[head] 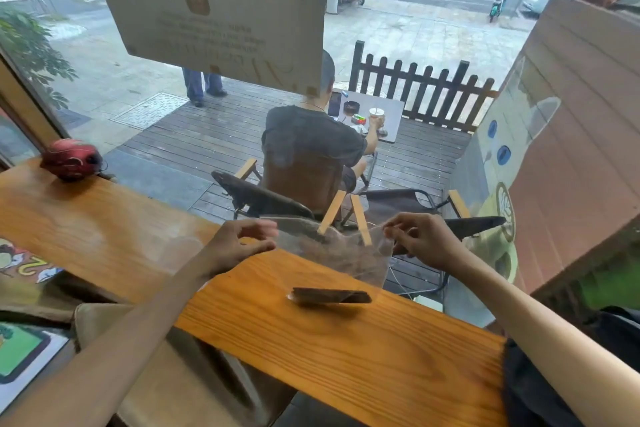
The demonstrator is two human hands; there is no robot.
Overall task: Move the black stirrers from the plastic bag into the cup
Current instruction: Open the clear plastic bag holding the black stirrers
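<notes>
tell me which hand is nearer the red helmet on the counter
Left. The left hand is at the clear plastic bag's left edge, on the red helmet's side; the right hand pinches the bag's right edge, farther away.

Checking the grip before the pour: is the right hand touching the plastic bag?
Touching. The head view shows the right hand pinching the plastic bag at its top corner.
</notes>
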